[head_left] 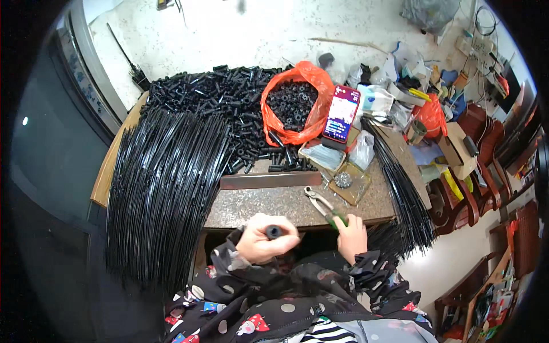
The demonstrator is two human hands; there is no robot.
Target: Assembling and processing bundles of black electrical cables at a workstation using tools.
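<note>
- Speckled brown stone tabletop (274, 206) fills the middle of the view, with a pale, stained floor beyond it at twelve o'clock.
- At nine o'clock a thick sheaf of long thin black rods (163, 188) drapes over the table's near-left edge and hangs down past it.
- Behind the sheaf, toward eleven o'clock, lies a heap of short black plastic tubes (223, 94); more of them sit inside an orange plastic bag (311, 80) just beside the heap at twelve o'clock.
- A smartphone with a lit screen (341, 113) leans beside the bag at one o'clock.
- A flat metal bar (270, 180) lies across the table near the centre.
- The left hand (264, 240), at six o'clock just off the table's near edge, is clenched around a short black plastic tube (274, 231), whose round open end faces up.
- The right hand (351, 235), at five o'clock, grasps the green handles of a pair of metal pliers (321, 204); the pliers rest on the tabletop with their nose pointing toward eleven o'clock.
- A second bundle of thin black rods (403, 194) runs along the table's right side at three o'clock, hanging off its edge.
</note>
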